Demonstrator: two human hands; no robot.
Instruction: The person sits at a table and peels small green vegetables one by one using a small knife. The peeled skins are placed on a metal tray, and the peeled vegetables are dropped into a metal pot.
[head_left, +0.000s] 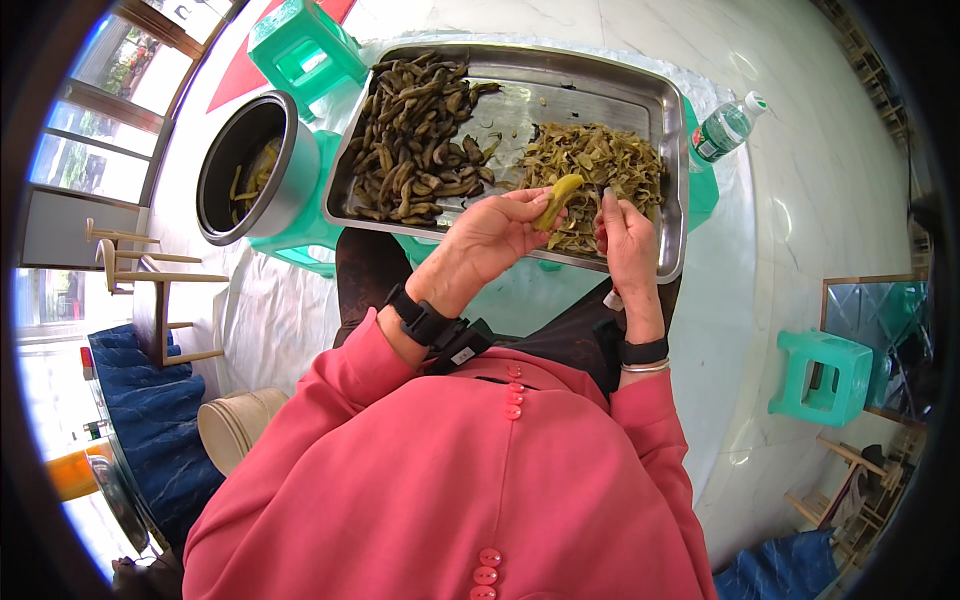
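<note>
Between the thumb and fingers of my left hand (495, 232) is a yellow-green pod (559, 201), smooth and slightly curved. My right hand (631, 238) is just to the right, its thumb close to the bent fingers; whether a scrap is pinched there I cannot tell. Both hands are over the near side of a steel tray (577, 71). Beneath them spreads a heap of yellowish-brown peelings (592, 154). A pile of dark brown pods (409, 142) fills the tray's left part.
Left of the tray, a pot (289, 187) with yellow pieces inside tilts on a green plastic stool (322, 202). A water bottle (726, 129) stands beside the tray's right edge. Other green stools are at the upper left (304, 52) and far right (825, 379). A pale bucket (240, 427) is at left.
</note>
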